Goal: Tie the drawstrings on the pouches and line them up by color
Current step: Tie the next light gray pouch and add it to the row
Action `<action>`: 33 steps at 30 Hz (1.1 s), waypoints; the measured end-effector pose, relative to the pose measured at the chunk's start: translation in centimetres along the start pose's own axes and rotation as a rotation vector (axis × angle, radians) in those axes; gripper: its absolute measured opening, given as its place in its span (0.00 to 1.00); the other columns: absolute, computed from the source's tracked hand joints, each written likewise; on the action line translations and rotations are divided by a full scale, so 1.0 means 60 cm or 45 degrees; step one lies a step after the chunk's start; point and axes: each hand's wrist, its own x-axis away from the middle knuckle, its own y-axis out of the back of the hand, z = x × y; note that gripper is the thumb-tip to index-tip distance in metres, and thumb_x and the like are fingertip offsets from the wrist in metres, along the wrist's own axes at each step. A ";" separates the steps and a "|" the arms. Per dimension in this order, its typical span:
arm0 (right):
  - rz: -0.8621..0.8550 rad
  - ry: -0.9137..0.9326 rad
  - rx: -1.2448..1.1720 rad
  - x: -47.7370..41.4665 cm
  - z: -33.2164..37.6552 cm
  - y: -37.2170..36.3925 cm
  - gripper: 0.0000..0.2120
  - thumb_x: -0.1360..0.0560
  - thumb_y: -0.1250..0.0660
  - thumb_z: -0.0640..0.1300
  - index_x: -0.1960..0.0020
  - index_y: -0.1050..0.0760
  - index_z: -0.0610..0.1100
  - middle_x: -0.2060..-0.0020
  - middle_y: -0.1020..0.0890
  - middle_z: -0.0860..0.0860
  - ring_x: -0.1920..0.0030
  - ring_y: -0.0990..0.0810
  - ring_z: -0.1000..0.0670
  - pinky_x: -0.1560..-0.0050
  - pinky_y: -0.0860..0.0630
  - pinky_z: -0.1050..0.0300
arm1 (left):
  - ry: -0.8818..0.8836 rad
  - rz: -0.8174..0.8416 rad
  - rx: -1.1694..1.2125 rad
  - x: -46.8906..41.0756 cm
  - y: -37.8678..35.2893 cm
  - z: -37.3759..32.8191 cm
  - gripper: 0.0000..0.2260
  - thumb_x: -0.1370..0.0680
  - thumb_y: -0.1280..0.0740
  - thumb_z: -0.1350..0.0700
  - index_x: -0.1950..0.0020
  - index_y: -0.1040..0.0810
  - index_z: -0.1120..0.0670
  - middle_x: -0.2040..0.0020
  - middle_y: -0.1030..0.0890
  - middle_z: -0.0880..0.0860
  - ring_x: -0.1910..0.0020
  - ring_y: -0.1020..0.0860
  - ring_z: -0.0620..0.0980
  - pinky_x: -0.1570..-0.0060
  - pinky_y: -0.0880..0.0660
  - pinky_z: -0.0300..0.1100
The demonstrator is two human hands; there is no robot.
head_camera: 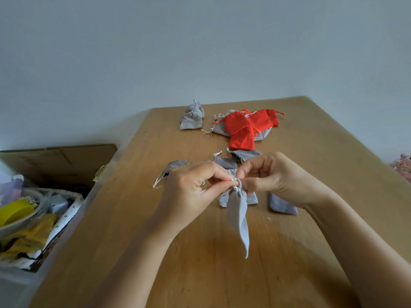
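A grey pouch [238, 216] hangs above the wooden table [200, 252], held up by its silver drawstring [236, 185] at the neck. My left hand [191, 192] pinches the string from the left and my right hand [266, 176] pinches it from the right, fingertips almost meeting. Several loose grey pouches [281, 204] lie on the table under and behind my hands. Farther back sits a heap of red pouches [242, 130] over more grey ones. A grey pouch with gathered neck [192, 117] lies apart at the back left.
Left of the table, lower down, a basket [62, 221] holds a grey bowl [13, 223], a yellow object and cloths. A cardboard box [62, 163] stands behind it. A plain wall runs behind the table. Something pinkish [403, 165] shows at the right edge.
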 end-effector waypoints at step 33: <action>-0.134 0.184 -0.044 0.001 0.008 -0.026 0.05 0.28 0.32 0.38 0.54 0.19 0.39 0.63 0.17 0.49 0.62 0.21 0.54 0.58 0.25 0.64 | 0.567 -0.192 0.436 -0.011 0.007 -0.030 0.04 0.27 0.28 0.59 0.60 0.22 0.54 0.61 0.16 0.49 0.61 0.18 0.46 0.59 0.24 0.35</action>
